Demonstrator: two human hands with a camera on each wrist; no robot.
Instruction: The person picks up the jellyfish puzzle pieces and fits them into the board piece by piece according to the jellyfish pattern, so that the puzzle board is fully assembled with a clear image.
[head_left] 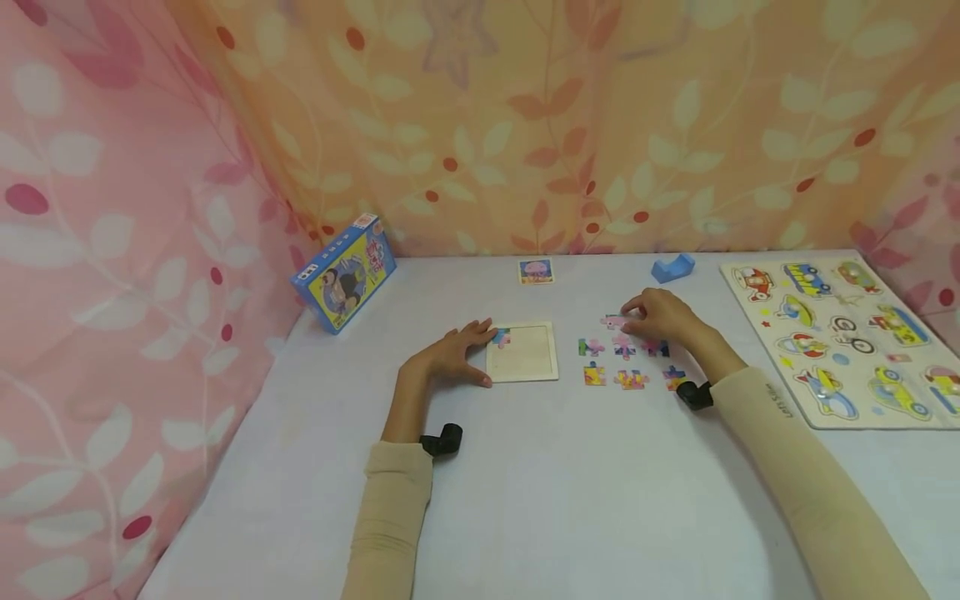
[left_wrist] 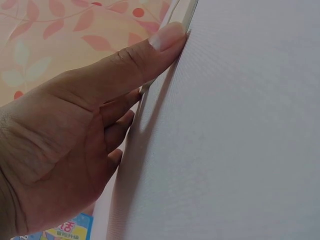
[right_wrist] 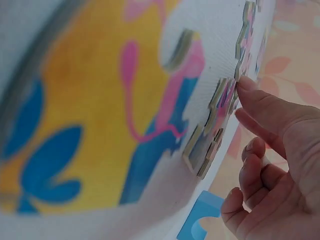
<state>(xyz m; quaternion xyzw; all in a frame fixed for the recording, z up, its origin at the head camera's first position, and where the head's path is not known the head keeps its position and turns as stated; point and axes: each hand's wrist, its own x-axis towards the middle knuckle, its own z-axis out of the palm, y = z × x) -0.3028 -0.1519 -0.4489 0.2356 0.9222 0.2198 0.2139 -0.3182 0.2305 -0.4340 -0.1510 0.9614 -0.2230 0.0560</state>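
Note:
A small white puzzle frame (head_left: pixel 522 377) lies flat on the table, with one blue and pink puzzle piece (head_left: pixel 502 337) in its upper left corner. My left hand (head_left: pixel 450 354) rests along the frame's left side, fingers towards the top corner and thumb at the lower one. In the left wrist view the thumb (left_wrist: pixel 167 37) presses on the frame's edge. To the right, my right hand (head_left: pixel 660 317) pinches a pink puzzle piece (head_left: pixel 612 321) between thumb and forefinger, at the top of a loose group. Several other pieces, such as a yellow one (head_left: pixel 594 376), lie below it.
A blue puzzle box (head_left: pixel 345 275) stands at the back left. A small picture card (head_left: pixel 536 271) and a blue block (head_left: pixel 672 267) lie near the back edge. The large vehicle board (head_left: pixel 847 333) fills the right side. Patterned curtains (head_left: pixel 525 125) hang behind the table.

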